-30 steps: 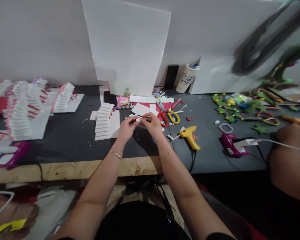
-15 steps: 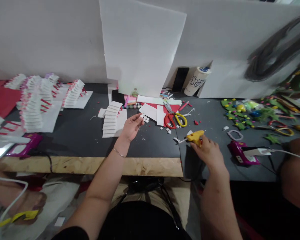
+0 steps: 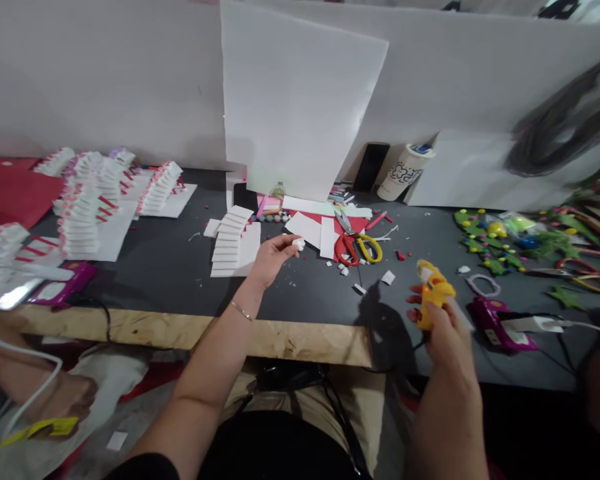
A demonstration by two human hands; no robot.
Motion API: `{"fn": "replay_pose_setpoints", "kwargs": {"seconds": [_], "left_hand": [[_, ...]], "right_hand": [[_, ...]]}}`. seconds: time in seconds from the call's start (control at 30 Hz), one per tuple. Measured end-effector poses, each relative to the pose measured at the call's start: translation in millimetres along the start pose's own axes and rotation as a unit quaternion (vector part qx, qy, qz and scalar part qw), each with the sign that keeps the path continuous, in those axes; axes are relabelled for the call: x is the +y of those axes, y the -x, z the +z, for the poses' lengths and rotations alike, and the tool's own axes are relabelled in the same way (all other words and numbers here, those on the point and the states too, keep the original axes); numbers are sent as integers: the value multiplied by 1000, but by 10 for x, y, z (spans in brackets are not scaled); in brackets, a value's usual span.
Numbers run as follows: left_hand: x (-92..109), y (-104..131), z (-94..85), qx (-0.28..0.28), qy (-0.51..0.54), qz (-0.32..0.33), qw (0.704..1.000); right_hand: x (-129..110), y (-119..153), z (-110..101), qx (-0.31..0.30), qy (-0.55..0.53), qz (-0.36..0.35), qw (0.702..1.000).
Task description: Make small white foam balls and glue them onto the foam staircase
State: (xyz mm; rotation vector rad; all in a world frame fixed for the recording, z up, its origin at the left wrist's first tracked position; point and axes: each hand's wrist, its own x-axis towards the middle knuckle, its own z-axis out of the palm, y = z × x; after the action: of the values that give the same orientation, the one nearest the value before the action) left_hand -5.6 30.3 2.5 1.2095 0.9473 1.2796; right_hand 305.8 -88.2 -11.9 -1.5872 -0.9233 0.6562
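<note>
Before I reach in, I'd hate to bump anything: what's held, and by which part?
The right hand grips the yellow glue gun by its handle. The left hand pinches a small white piece by one edge.

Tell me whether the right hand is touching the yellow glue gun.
Touching. The head view shows the right hand wrapped around the yellow glue gun.

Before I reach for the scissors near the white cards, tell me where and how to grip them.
Grip the red handle and yellow handle together, coming from the table's near edge; that seems best because their loops face that side, while the blades point toward the back.
</note>
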Motion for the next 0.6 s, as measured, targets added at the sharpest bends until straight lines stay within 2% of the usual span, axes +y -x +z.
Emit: {"fn": "replay_pose_setpoints", "kwargs": {"seconds": [0.03,0.1,0.23,0.3,0.37,0.47,0.6], "left_hand": [[26,15,5,-3,-25,11,1000],[82,48,-2,-7,-75,39,996],[135,110,-107,8,-152,81,985],[106,125,-197,23,-154,60,986],[52,124,-285,37,-123,11,992],[-19,95,-362,47,-51,-53,996],[-27,58,-354,26,23,-79,996]], "right_hand": [[-73,75,82,-21,-60,11,998],[-212,209,298,-72,-108,16,991],[-411,367,788,-224,-100,-21,969],[-459,399,1001,-288,-108,-43,951],[-481,417,1179,-332,-117,-48,935],[-486,442,1372,-362,-124,-47,923],[-455,478,1479,-352,-109,-47,929]]}}
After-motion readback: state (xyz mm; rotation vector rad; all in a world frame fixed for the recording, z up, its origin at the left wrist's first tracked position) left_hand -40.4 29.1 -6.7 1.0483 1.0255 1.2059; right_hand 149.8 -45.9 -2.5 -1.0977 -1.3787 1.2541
